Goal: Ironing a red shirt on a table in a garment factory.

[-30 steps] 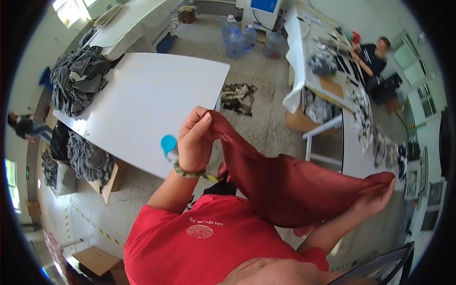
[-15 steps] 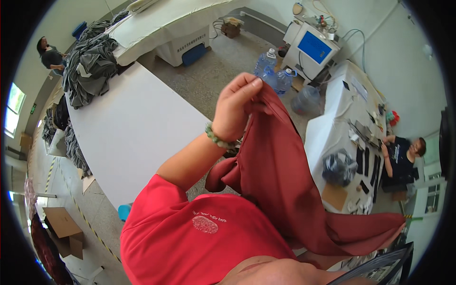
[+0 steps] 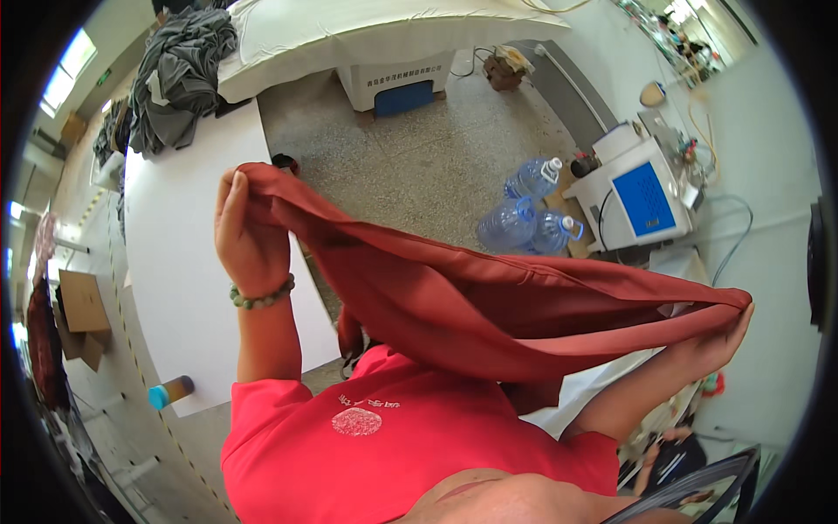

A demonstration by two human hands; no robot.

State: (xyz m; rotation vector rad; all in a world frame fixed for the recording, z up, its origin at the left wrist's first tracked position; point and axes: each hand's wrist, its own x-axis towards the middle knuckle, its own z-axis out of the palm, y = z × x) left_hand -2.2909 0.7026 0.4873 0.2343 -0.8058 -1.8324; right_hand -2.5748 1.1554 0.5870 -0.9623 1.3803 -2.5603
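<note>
Both your left hand (image 3: 250, 231) and right hand (image 3: 711, 341) pinch the dark red cloth (image 3: 489, 301) at opposite ends, stretching it flat

The cloth (image 3: 489, 306) stretched between the left hand (image 3: 249, 236) and right hand (image 3: 711, 345) is a dark red woven fabric, matt and smooth, with soft folds. A bracelet (image 3: 260, 297) of dull greenish beads sits on the left wrist. Left of that hand, the table (image 3: 188, 244) is smooth matt white. Above the cloth, the floor (image 3: 410, 157) looks like rough speckled stone, and the bottles (image 3: 524, 218) are clear glossy blue plastic.
</note>
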